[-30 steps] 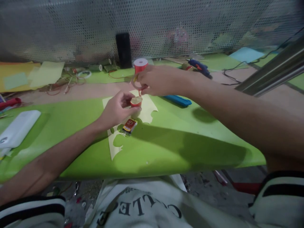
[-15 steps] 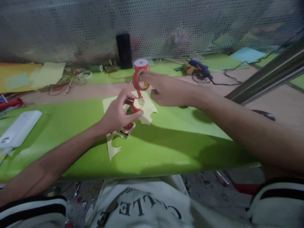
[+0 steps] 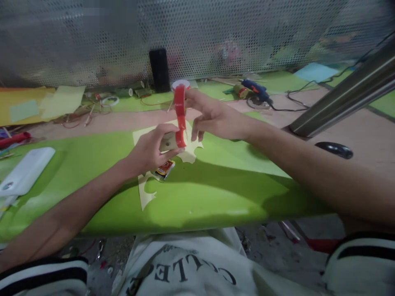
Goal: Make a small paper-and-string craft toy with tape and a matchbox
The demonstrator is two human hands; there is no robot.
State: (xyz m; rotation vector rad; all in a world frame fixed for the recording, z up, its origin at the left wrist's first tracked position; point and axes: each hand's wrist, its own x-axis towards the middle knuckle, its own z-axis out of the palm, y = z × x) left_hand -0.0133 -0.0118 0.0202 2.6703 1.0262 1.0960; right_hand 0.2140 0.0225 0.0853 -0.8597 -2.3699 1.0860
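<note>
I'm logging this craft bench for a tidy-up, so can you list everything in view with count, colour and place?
tape roll: 1, red, edge-on in the right hand, its strip running down to the small tube
small tube: 1, pale with red tape at its end, in the left hand
cut paper sheet: 1, pale yellow, under the hands
small packet: 1, red and yellow, beneath the left hand
green mat: 1, lime, covering the near bench
white case: 1, white, far left
black block: 1, black, upright at the mesh wall
glue gun: 1, blue, back right, corded
black oval thing: 1, right side
metal bar: 1, grey, slanting at right
left hand: grips the tube
right hand: holds the roll
</note>
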